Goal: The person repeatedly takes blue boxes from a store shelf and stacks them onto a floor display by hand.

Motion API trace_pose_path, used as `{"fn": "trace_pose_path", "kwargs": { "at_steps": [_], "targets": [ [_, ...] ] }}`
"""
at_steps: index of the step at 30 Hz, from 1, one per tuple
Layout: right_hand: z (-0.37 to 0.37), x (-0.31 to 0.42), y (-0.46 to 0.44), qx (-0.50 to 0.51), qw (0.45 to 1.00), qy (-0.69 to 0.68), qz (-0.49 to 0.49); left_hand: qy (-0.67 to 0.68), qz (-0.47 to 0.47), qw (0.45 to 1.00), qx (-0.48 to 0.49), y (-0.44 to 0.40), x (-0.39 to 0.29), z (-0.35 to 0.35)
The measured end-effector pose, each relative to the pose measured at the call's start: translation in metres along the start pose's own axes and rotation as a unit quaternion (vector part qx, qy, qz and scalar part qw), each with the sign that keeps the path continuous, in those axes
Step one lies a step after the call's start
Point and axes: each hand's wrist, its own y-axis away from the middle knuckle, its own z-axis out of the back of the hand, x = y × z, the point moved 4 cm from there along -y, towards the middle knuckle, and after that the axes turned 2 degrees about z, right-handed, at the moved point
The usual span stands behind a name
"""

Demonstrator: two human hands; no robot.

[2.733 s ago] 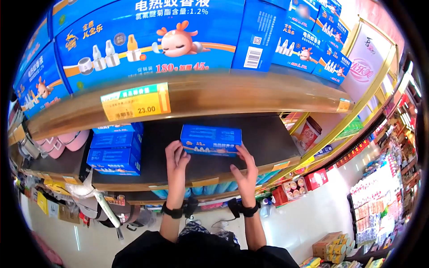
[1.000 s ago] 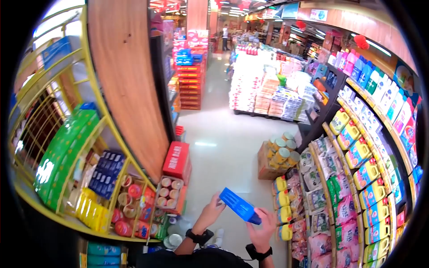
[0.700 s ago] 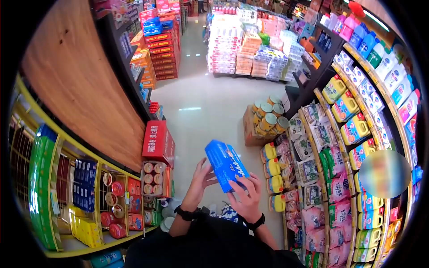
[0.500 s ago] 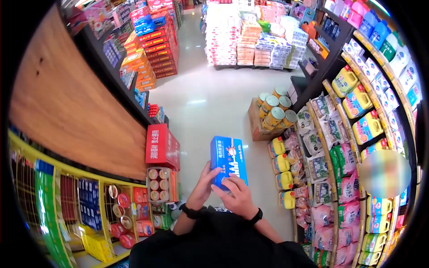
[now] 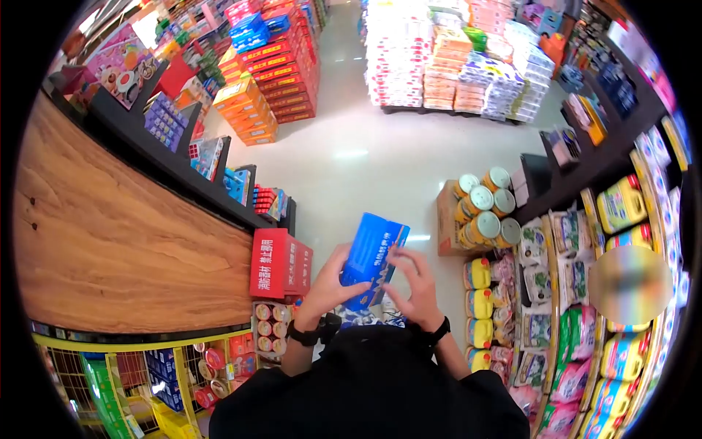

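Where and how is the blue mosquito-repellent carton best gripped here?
Probably across the width of the blue mosquito-repellent carton, by its long sides: it is oblong and slanted, far end angled right. The left hand covers the lower left side, so the right hand would best come from the right.

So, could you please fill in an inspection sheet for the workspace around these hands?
Surface: no worktop under the work; pale, glossy floor below, with light reflections.
Job's things: one blue box, held tilted above the floor; its near end is partly covered by the hands.
Clutter: red box on the left, open carton with cans on the right.
Hands: left hand grips the blue box, thumb across it; right hand spread at its printed side, contact unclear.
Cables: nothing seen.
Surroundings: wooden panel left, stacked packs ahead, yellow bottles right.
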Motion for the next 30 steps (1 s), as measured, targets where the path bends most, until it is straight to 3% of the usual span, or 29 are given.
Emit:
{"fn": "trace_pose_path", "kwargs": {
  "at_steps": [3,6,10,14,22,26,28,30],
  "targets": [
    [-0.002,-0.039,-0.057,-0.028,0.999,0.021,-0.036,-0.133,-0.004,0.991,0.004,-0.039,-0.019,0.019],
    [-0.014,-0.077,-0.111,-0.017,0.999,-0.005,-0.036,-0.072,0.059,0.995,-0.018,-0.076,-0.007,0.047],
    [-0.054,-0.133,-0.178,0.099,0.981,-0.128,-0.105,-0.055,0.085,0.994,-0.036,-0.137,0.026,0.095],
    [-0.088,-0.161,-0.257,0.109,0.983,-0.107,-0.106,-0.055,0.079,0.995,-0.010,-0.207,0.027,0.164],
    [-0.137,-0.209,-0.396,0.092,0.991,-0.044,-0.082,-0.254,0.010,0.967,0.026,-0.334,-0.006,0.283],
    [-0.149,-0.242,-0.442,0.034,0.994,-0.012,-0.104,-0.346,-0.070,0.932,-0.081,-0.388,0.007,0.325],
    [-0.160,-0.268,-0.463,0.007,0.992,-0.025,-0.125,-0.288,0.042,0.950,-0.109,-0.419,0.019,0.338],
    [-0.171,-0.287,-0.490,-0.003,0.993,0.005,-0.120,-0.282,0.021,0.941,-0.185,-0.450,0.037,0.350]
  ]
}}
